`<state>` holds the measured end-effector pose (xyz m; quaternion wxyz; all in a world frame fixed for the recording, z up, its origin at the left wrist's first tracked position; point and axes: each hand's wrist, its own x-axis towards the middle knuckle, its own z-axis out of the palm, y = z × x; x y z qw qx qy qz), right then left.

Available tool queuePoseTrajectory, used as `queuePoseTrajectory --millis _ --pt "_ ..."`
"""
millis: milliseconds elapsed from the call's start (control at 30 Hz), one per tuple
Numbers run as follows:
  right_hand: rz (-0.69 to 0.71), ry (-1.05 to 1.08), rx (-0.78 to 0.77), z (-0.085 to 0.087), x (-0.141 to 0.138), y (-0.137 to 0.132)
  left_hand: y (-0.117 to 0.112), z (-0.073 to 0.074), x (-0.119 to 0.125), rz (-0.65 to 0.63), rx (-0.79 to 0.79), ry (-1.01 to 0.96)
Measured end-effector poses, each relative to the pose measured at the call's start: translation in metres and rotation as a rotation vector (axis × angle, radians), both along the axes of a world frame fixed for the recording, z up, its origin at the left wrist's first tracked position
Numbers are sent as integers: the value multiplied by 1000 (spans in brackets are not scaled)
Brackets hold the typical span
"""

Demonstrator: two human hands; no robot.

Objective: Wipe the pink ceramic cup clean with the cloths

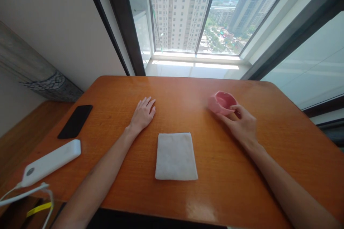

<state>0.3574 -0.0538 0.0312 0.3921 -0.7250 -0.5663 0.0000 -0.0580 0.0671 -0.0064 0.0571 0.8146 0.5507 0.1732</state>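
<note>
Our right hand (243, 127) grips the pink ashtray (220, 102) by its rim, near the far edge of the table (285, 143); our left hand (143, 113) lies open. So narrow a hold could let it slip and drop.

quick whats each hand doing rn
Left hand: open, flat on the table, holding nothing.
Right hand: closed on the rim of a pink ashtray, holding it.

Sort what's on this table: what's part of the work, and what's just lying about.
In use: pink notched ceramic ashtray, held by the right hand; folded white cloth, nearest the flat left hand.
Just lying about: black rectangular smartphone; white oblong plastic device with its white cable.
</note>
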Motion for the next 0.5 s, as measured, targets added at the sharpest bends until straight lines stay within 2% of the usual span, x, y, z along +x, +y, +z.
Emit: queuePoseTrajectory --millis 100,200,300,500 --pt "-124 -79 -27 -3 45 -8 0 1 1 0 -1 3" --pt "-216 -108 -47 -4 72 -10 -1 2 1 2 -3 3" --pt "-248 -65 -73 -5 80 -9 -1 4 2 8 -10 7" --pt "-235 -62 -77 -8 75 -9 -2 6 2 11 -31 18"
